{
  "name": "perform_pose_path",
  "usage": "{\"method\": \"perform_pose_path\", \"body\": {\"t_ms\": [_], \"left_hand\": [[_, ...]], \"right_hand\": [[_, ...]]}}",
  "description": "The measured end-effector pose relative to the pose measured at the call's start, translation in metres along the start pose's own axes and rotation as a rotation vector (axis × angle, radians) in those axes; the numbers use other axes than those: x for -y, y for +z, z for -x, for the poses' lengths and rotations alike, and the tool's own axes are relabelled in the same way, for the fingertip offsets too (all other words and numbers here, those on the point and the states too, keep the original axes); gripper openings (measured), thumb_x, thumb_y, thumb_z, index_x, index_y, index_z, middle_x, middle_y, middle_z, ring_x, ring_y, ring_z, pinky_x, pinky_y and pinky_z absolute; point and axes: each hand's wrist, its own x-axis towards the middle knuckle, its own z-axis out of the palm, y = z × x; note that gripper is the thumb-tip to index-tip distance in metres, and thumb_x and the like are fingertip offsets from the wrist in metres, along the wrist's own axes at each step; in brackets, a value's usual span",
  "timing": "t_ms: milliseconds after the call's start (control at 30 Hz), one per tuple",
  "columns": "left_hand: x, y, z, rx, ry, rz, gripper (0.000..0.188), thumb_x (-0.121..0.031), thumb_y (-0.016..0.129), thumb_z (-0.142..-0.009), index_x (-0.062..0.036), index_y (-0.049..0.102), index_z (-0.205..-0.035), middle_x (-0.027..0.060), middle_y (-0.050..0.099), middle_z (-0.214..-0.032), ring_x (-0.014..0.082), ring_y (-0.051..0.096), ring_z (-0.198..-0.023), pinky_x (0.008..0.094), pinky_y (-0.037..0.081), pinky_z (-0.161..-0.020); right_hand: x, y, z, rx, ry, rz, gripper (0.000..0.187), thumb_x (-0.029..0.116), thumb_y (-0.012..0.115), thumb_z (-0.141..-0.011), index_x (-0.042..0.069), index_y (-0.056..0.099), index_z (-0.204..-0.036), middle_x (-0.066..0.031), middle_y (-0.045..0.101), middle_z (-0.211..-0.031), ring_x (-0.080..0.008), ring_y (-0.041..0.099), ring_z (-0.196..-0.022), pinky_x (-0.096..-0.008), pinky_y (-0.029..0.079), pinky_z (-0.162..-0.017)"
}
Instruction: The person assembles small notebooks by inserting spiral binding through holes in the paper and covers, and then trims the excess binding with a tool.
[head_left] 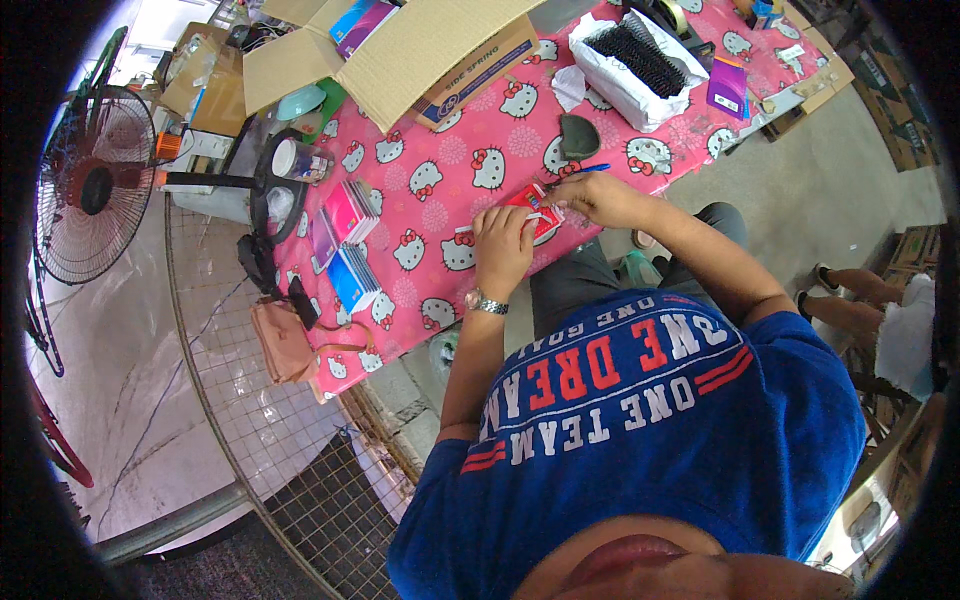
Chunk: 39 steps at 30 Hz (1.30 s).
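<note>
A small red notebook lies at the table's near edge, in front of my body. My left hand grips its left side, the fingers bent over the cover. At its upper right edge, the fingers of my right hand are pinched together; what is between them is too small to make out. Just beyond the right hand rests a blue pen. A dark green, half-round dish sits a little farther back. Small stacks of pink notebooks and blue notebooks lie to the left.
A white bag of black spiral coils stands at the back right, beside a purple packet. An open cardboard box occupies the back. Along the left are a clear jar, a brown pouch and a fan.
</note>
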Motion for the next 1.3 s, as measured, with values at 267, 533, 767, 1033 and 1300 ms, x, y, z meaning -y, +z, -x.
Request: {"method": "perform_pose_path", "body": {"t_ms": [267, 533, 767, 1033, 1300], "left_hand": [[-0.001, 0.001, 0.004, -0.008, 0.005, -0.009, 0.017, -0.02, 0.06, -0.087, -0.0073, 0.062, -0.098, 0.0095, 0.063, -0.094, 0.0295, 0.055, -0.093, 0.0423, 0.036, -0.088], [-0.004, 0.002, 0.0, 0.028, -0.016, 0.003, 0.017, -0.022, 0.059, -0.087, -0.0075, 0.062, -0.097, 0.0096, 0.063, -0.094, 0.0294, 0.056, -0.093, 0.0433, 0.036, -0.088], [-0.009, -0.001, 0.002, 0.002, -0.049, -0.049, 0.022, -0.024, 0.056, -0.09, -0.0075, 0.06, -0.105, 0.0095, 0.063, -0.095, 0.0269, 0.056, -0.096, 0.0446, 0.035, -0.091], [-0.012, -0.001, 0.008, 0.025, -0.01, -0.08, 0.024, -0.023, 0.056, -0.088, -0.0076, 0.059, -0.107, 0.0103, 0.064, -0.098, 0.027, 0.057, -0.099, 0.0464, 0.034, -0.094], [-0.015, -0.004, 0.008, 0.044, -0.026, -0.033, 0.023, -0.021, 0.058, -0.087, -0.0076, 0.057, -0.106, 0.0107, 0.064, -0.098, 0.0276, 0.057, -0.099, 0.045, 0.035, -0.096]], "right_hand": [[0.032, -0.012, -0.002, 0.103, 0.079, 0.071, 0.026, 0.012, 0.061, -0.087, 0.006, 0.062, -0.112, -0.0172, 0.066, -0.104, -0.036, 0.063, -0.095, -0.0437, 0.05, -0.079], [0.012, 0.02, 0.014, -0.121, 0.036, -0.05, 0.03, 0.008, 0.064, -0.081, 0.008, 0.062, -0.111, -0.0152, 0.06, -0.104, -0.0363, 0.061, -0.089, -0.0414, 0.051, -0.075], [0.018, 0.01, 0.005, -0.082, -0.028, 0.155, 0.036, 0.005, 0.062, -0.08, 0.007, 0.061, -0.115, -0.0164, 0.057, -0.101, -0.0339, 0.061, -0.087, -0.0419, 0.051, -0.068], [0.051, -0.011, -0.004, 0.034, 0.133, -0.086, 0.052, 0.005, 0.067, -0.079, 0.006, 0.05, -0.128, -0.0195, 0.06, -0.098, -0.0362, 0.06, -0.09, -0.044, 0.048, -0.073], [0.037, -0.005, -0.013, 0.06, 0.011, 0.026, 0.044, 0.004, 0.063, -0.082, 0.006, 0.05, -0.124, -0.0164, 0.062, -0.082, -0.0371, 0.063, -0.075, -0.0438, 0.049, -0.066]]}}
